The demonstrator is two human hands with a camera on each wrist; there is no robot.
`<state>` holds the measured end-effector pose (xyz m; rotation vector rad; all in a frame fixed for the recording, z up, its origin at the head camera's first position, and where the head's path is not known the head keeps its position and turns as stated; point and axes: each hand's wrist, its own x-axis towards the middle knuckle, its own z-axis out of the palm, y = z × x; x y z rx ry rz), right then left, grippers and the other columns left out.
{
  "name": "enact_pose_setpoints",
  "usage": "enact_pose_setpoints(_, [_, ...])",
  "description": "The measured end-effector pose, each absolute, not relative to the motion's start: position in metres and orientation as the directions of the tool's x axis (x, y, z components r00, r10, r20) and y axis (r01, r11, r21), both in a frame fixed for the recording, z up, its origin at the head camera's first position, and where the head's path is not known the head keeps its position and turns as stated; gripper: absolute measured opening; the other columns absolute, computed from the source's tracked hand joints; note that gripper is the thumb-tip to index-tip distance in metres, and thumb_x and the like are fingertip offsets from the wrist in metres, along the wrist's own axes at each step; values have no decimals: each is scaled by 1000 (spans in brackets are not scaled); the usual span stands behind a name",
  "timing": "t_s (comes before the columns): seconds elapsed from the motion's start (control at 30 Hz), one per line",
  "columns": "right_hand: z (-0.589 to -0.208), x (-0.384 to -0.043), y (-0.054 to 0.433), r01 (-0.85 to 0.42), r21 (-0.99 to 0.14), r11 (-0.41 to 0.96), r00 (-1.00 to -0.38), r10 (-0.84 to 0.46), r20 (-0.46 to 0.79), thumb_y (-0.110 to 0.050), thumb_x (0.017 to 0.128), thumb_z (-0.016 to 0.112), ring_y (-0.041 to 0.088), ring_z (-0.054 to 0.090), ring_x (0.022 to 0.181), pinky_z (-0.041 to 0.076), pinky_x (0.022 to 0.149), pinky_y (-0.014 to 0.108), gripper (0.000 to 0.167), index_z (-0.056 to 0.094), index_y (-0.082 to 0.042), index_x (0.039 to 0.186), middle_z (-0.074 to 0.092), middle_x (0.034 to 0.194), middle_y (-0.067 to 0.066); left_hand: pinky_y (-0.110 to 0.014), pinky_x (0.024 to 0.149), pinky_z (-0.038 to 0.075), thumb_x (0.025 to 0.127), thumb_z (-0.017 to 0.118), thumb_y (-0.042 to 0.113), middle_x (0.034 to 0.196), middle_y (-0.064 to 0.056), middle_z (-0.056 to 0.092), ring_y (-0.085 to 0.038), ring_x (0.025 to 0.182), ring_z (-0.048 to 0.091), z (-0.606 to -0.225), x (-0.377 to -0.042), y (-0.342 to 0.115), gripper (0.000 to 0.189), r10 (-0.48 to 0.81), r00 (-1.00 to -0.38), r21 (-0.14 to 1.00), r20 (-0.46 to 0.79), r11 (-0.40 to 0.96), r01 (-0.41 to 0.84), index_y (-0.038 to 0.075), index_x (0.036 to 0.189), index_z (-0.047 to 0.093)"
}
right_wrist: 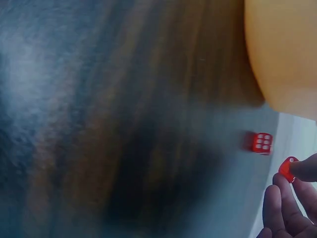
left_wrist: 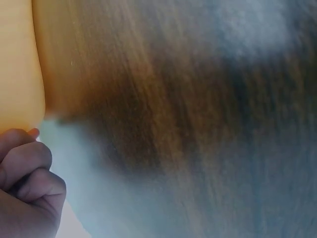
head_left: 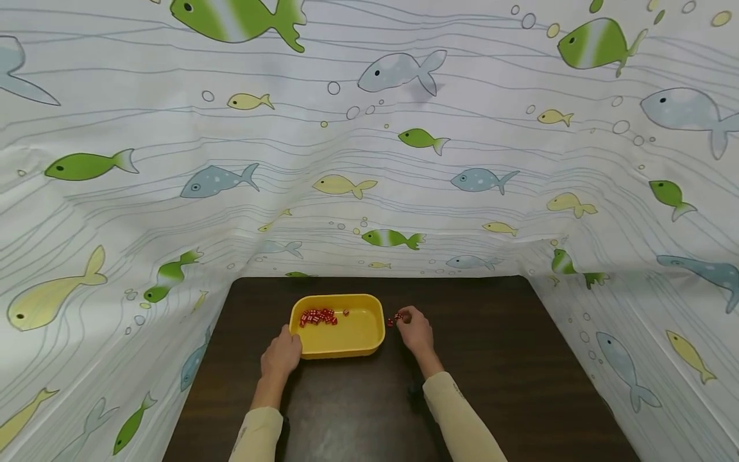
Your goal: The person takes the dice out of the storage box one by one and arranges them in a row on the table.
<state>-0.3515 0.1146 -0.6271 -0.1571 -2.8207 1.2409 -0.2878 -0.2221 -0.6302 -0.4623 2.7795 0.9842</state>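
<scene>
A shallow yellow plastic tray [head_left: 346,351] lies on the dark table, with several red dice [head_left: 316,317] clustered in its left part and one lone die [head_left: 346,312] nearer its middle. My left hand [head_left: 281,351] grips the tray's left front corner; in the left wrist view its fingers [left_wrist: 32,161] are curled at the tray's edge. Right of the tray, my right hand [head_left: 416,330] pinches a red die [right_wrist: 287,169] between thumb and fingertips. Close to that hand, another red die [right_wrist: 262,143] rests on the table with six white pips showing.
The dark wood-grain table [head_left: 496,359] reaches out on both sides of the tray. A white curtain with printed fish [head_left: 392,237] encloses the table at the back, left and right.
</scene>
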Motion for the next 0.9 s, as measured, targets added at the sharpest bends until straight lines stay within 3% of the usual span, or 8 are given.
enact_pose_setpoints(0.17, [-634, -349, 115, 87, -715, 693, -993, 120, -4, -19, 100, 69, 19, 63, 75, 52, 68, 39, 27, 73, -14, 126, 75, 115, 9, -64, 92, 51, 110, 35, 31, 128, -30, 67, -40, 99, 69, -632, -287, -222, 60, -234, -944, 575, -234, 750, -328, -7, 156, 38])
enact_pose_setpoints(0.3, [-634, -350, 114, 93, -684, 723, -992, 124, -4, -19, 100, 70, 21, 64, 80, 53, 75, 44, 28, 74, -14, 127, 75, 113, 8, -63, 91, 52, 110, 35, 31, 127, -29, 68, -38, 98, 69, -631, -287, -223, 60, -238, -943, 573, -231, 750, -330, -7, 156, 38])
enact_pose_setpoints(0.4, [-636, -352, 112, 103, -665, 739, -991, 132, -7, -19, 99, 71, 23, 65, 84, 53, 78, 47, 26, 74, -14, 125, 74, 111, 7, -58, 85, 52, 110, 36, 32, 117, -26, 69, -34, 90, 66, -632, -288, -224, 58, -242, -943, 572, -229, 750, -332, -6, 154, 41])
enact_pose_setpoints(0.53, [-639, -352, 111, 115, -643, 758, -990, 140, -13, -19, 99, 71, 23, 63, 82, 52, 78, 47, 25, 74, -14, 124, 73, 108, 6, -51, 77, 49, 110, 37, 32, 101, -19, 66, -30, 80, 59, -633, -288, -223, 53, -242, -943, 571, -228, 751, -331, -5, 147, 46])
enact_pose_setpoints(0.9, [-645, -356, 107, 88, -599, 796, -995, 104, -8, -18, 98, 74, 23, 62, 81, 52, 74, 46, 24, 74, -15, 121, 71, 102, 6, -47, 72, 44, 111, 37, 34, 94, -16, 63, -29, 77, 57, -635, -289, -223, 49, -262, -941, 568, -215, 750, -338, -2, 142, 50])
